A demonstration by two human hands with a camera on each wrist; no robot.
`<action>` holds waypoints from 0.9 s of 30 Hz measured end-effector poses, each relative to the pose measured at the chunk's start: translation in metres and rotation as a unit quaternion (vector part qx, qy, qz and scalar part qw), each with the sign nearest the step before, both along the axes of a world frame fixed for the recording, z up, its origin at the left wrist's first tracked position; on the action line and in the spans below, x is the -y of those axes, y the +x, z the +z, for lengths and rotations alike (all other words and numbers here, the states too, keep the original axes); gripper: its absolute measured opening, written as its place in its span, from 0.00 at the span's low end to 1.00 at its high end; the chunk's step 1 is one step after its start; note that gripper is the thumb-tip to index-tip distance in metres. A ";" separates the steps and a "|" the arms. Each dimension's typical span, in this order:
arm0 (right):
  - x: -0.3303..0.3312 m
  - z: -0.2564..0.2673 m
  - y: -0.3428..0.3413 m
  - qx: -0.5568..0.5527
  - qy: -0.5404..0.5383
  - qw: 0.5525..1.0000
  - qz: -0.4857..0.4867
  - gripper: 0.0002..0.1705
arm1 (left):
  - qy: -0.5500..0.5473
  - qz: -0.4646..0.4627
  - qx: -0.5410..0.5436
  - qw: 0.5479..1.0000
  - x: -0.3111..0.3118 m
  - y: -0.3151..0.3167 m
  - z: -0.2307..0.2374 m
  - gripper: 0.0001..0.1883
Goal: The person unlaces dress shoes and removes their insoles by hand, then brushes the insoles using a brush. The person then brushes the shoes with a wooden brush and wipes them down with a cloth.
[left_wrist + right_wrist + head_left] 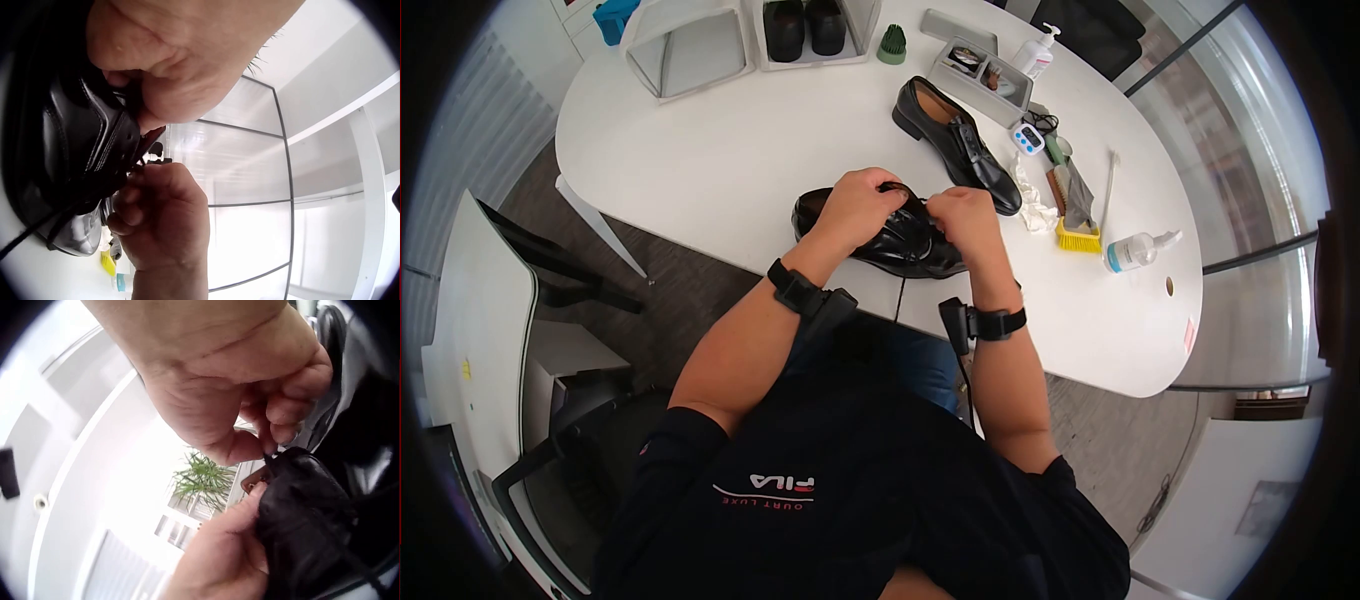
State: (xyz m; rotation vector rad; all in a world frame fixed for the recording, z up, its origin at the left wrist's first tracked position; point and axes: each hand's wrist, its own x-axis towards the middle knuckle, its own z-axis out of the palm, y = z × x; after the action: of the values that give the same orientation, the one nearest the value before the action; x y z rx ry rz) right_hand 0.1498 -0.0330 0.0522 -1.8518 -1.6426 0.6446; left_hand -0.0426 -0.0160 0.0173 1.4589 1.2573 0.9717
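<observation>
A black leather shoe (900,245) lies at the table's near edge, its toe to the right. The left hand (858,208) grips the shoe's upper near the opening, its thumb at the lacing flap, as the right wrist view shows. Thumb and fingers of the right hand (968,222) pinch a dark lace at the eyelets; in the right wrist view the lace end (269,459) shows under the fingertips. Loose lace (37,224) trails across the shoe in the left wrist view. The second black shoe (956,140) stands behind, to the right.
Behind are a clear box (690,52), another box holding black shoes (804,30), a green brush (892,44) and a grey organizer (982,82). To the right lie a timer (1027,138), crumpled tissue (1036,205), a yellow brush (1080,240) and a spray bottle (1133,252).
</observation>
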 end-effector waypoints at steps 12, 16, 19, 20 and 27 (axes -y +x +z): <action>-0.006 -0.007 0.002 -0.501 -0.085 0.860 -0.057 0.01 | 0.024 -0.005 -0.021 0.999 0.001 0.000 0.006 0.14; -0.012 -0.029 0.021 -0.680 -0.159 0.716 -0.002 0.05 | 0.016 -0.002 -0.023 1.000 0.001 0.000 0.004 0.15; -0.007 -0.017 0.019 -0.657 -0.187 0.730 0.002 0.10 | 0.006 -0.003 -0.017 1.000 0.000 0.001 0.002 0.15; -0.009 -0.017 0.013 -0.602 -0.124 0.788 -0.026 0.11 | -0.003 -0.004 -0.009 1.000 0.000 0.001 0.002 0.15; -0.020 -0.010 0.003 -0.613 -0.074 0.779 -0.107 0.13 | 0.020 -0.006 -0.026 0.999 0.000 0.001 0.002 0.15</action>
State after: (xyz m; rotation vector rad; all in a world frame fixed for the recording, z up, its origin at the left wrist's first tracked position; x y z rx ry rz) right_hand 0.1532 -0.0128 0.0425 -1.1228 -0.4919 1.4710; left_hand -0.0414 -0.0157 0.0190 1.5294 1.2715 0.9610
